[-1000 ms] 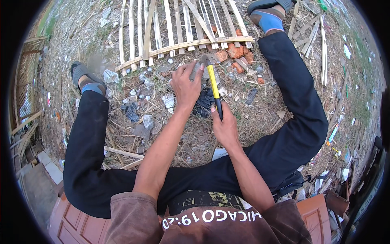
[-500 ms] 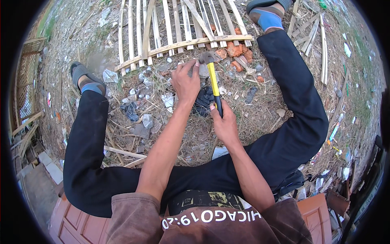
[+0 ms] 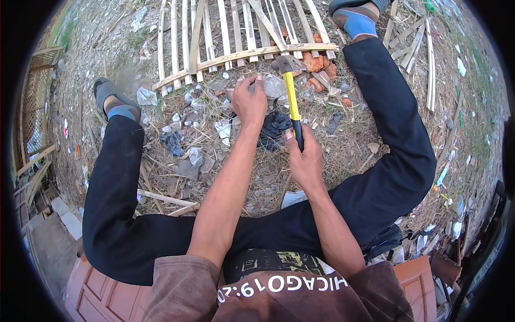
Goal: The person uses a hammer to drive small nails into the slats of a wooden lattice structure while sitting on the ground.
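My right hand (image 3: 306, 158) is wrapped round the black grip of a claw hammer (image 3: 291, 94) with a yellow shaft. Its dark metal head is raised just beyond and to the right of my left hand (image 3: 250, 104). The fingers of my left hand are curled with the thumb near the forefinger; whatever they pinch is too small or hidden to make out. A grey stone (image 3: 275, 86) lies right beside those fingertips. Beyond both hands, a slatted wooden panel (image 3: 236, 56) rests on the ground, its near crosspiece joining several upright strips.
Broken orange bricks (image 3: 316, 63) lie by the panel's near right corner. Black plastic (image 3: 273, 130) sits between my forearms on dry grass and rubble. Loose wooden strips (image 3: 429, 67) are at the far right, and a reddish wooden panel (image 3: 110, 295) is behind me.
The hammer and my right hand have shifted to the right, and its head has moved away from my left fingertips, uncovering the grey stone. My left hand stays nearly in place.
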Tool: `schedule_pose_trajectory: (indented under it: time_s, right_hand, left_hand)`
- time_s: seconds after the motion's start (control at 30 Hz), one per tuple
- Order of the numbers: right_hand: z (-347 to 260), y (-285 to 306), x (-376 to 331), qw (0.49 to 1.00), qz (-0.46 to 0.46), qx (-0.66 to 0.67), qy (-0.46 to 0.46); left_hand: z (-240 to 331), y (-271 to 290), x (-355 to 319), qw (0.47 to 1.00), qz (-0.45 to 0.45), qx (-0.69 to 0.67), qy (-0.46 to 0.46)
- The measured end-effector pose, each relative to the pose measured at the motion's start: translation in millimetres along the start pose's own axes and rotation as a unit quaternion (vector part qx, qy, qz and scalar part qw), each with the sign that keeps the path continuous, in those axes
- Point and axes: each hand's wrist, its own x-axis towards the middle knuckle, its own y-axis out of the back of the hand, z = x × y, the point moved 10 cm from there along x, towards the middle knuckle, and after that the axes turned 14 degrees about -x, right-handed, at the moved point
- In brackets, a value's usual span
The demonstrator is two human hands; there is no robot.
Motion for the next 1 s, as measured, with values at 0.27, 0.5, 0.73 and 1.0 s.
schedule_pose_trajectory:
  time_s: [0.27, 0.5, 0.73, 1.0]
  right_hand:
    - [3.6, 0.3, -2.3, 0.999, -0.02, -0.043, -0.016]
    - [0.7, -1.4, -0.1, 0.996, -0.026, -0.081, -0.007]
    - [-27.7, 25.5, 3.1, 0.998, 0.017, -0.04, 0.035]
    - [-17.5, 22.1, 8.1, 0.997, -0.022, -0.076, 0.013]
  left_hand:
    - [5.3, 1.6, -2.0, 1.0, 0.007, -0.015, -0.009]
    - [4.5, 2.3, -3.7, 0.999, 0.017, -0.014, -0.035]
    - [8.6, 1.0, -7.0, 0.999, 0.025, 0.003, -0.035]
    - [10.3, 3.1, -8.8, 0.998, 0.04, 0.014, -0.055]
